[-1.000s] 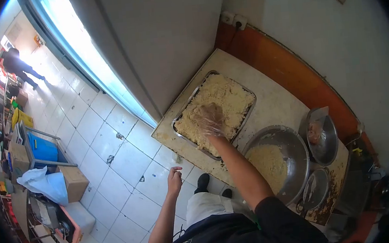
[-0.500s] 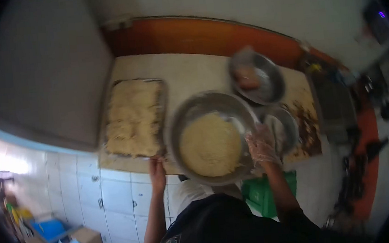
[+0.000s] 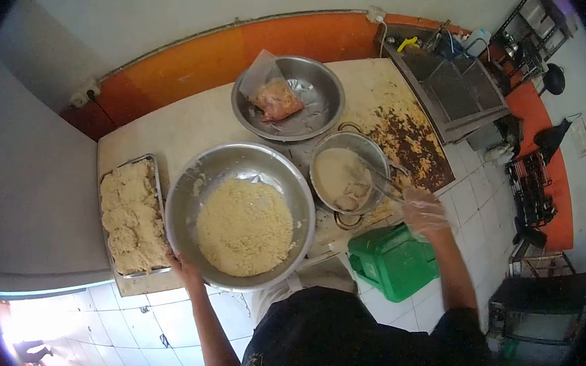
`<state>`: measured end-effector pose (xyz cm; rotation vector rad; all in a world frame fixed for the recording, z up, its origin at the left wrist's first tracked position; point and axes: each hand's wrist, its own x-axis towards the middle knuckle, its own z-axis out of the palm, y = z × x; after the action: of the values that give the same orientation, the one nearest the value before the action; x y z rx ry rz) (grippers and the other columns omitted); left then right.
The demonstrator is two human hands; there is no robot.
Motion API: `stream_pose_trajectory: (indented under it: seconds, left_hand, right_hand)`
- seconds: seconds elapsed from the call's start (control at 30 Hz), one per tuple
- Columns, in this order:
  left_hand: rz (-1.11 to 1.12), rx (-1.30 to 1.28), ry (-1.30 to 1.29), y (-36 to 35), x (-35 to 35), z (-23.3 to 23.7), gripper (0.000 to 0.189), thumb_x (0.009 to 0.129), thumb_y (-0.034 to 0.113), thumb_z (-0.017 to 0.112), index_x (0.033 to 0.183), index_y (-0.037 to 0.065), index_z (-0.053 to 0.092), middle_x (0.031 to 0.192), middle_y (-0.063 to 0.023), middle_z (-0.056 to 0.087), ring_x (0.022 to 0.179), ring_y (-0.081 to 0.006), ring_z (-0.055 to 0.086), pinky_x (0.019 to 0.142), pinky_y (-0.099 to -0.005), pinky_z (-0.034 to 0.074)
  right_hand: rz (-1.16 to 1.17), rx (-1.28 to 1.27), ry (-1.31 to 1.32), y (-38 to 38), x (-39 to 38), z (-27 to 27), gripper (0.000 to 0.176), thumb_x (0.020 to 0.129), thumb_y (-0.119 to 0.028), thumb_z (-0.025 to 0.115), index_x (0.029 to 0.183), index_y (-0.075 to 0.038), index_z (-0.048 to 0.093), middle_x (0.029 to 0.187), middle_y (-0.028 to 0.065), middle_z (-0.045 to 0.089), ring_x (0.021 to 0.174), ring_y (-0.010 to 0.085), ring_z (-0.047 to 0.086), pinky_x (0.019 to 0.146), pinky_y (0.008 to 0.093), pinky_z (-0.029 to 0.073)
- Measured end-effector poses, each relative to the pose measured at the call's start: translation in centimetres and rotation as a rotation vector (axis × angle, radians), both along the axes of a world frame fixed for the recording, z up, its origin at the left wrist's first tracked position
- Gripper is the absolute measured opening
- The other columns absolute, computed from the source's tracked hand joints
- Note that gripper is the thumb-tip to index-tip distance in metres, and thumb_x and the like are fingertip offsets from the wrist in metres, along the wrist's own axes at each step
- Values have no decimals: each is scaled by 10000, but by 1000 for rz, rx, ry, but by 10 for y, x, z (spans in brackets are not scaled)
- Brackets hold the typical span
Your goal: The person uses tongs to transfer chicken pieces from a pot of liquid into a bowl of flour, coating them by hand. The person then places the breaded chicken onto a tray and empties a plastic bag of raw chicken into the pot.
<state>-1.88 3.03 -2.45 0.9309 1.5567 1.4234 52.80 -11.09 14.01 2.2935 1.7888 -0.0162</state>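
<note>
A large metal bowl of pale yellow crumbly mix stands near the table's front edge. My left hand is at its lower left rim, fingers closed on the rim as far as shows. My right hand, in a clear plastic glove, grips the handle of a metal utensil that reaches into a pot. Beige batter with some lumps fills the pot. Left of the large bowl lies a metal tray heaped with coated pieces.
Behind the pot is a metal bowl holding a plastic bag of raw-looking meat. A green container stands below the front edge. A dark sink unit borders the table's right. Brown worn patches mark the tabletop.
The camera view has turned right. My right hand has left the large bowl's right rim and taken hold of the utensil in the pot. My left hand has moved from the tray to the bowl.
</note>
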Motion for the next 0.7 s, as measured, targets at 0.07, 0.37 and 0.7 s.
stream_pose_trajectory:
  seconds: [0.07,0.37,0.7]
  left_hand:
    - [12,-7,112,-3,10,28,328,997,307,423,1180,35,443,1029,-86,524,900,-173,501,812,-317,422]
    - [-10,50,306,-4,-13,-14,315,1005,258,401,1206,19,441,1058,-114,512,949,-189,486,840,-322,403]
    - [45,-19,170,-13,-8,-10,294,1009,241,386,1203,28,444,1039,-106,512,938,-197,485,847,-333,397]
  right_hand:
    - [373,115,-188,-11,22,20,108,803,-58,527,906,-54,560,781,104,615,698,272,631,584,367,513]
    - [201,-217,496,38,32,53,135,821,-111,513,928,-80,590,869,86,633,864,231,621,732,322,508]
    - [186,10,692,49,41,38,98,850,-133,522,855,-91,610,804,100,634,781,236,646,656,350,531]
